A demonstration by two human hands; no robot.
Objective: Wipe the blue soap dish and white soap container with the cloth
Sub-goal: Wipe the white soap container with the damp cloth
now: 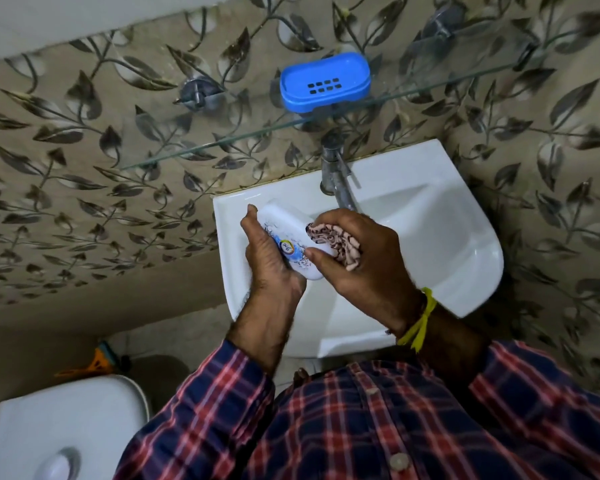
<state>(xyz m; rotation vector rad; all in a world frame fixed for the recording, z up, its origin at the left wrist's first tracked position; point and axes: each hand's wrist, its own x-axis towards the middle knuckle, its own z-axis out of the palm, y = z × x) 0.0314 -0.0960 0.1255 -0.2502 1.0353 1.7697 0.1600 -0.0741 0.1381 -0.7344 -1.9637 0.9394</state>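
— What's he got in each hand over there?

— The left hand (269,252) grips the white soap container (297,237) from its left side, thumb up along the far edge, fingers curled beneath it; the printed label faces up; the right hand (357,258) is clenched round a bunched pink patterned cloth (336,239), and the cloth touches the container's right end, just beside the left grip.

— And where is all that held?

— Above the left part of the white wash basin (430,230); the metal tap (338,178) stands just beyond the right grip.

— The blue soap dish?

— The blue soap dish (324,81) sits on the glass shelf (201,147), well beyond both grips and apart from them, its slotted bottom showing; nobody touches it.

— Anything else near him?

— A yellow thread (420,320) is tied at the right wrist; he wears a plaid shirt (326,427); a white toilet cistern (63,424) stands down to the left of the left grip.
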